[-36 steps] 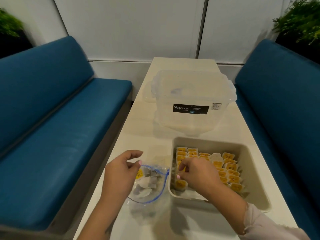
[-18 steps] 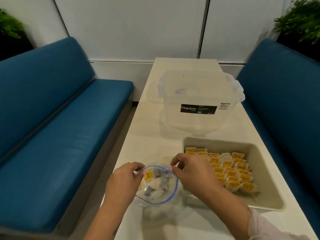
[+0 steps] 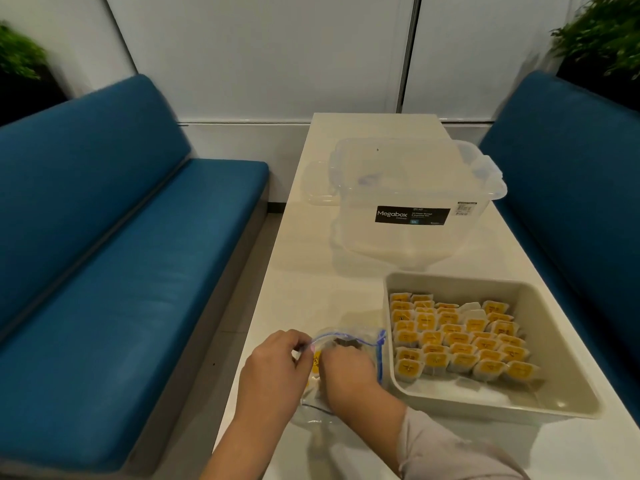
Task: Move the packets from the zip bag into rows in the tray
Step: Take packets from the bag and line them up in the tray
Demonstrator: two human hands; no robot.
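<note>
Packets: small flat sachets with yellow labels, set in overlapping rows across the far and middle part of the tray. They look light and thin, probably soft-walled with a stiffer sealed edge; likely to slide over one another and tip if nudged. Best taken one or a few at a time, pinched by the top edge, then stood against the row in front.

More packets remain in the zip bag, which lies on the worktop just left of the tray, mouth facing far. Clear, limp film with a blue zip strip; it holds no shape of its own and would collapse shut if not held open.

Left hand pinches the near-left lip of the bag, fingers curled on the film. Right hand is down in the bag's mouth, fingertips hidden among the contents; whether it holds a packet cannot be told.

The near strip of the tray floor is bare, with room for another row or so.

Further out: a clear storage box with a black label sits far on the worktop, its lid beside it. Blue benches flank both sides.
</note>
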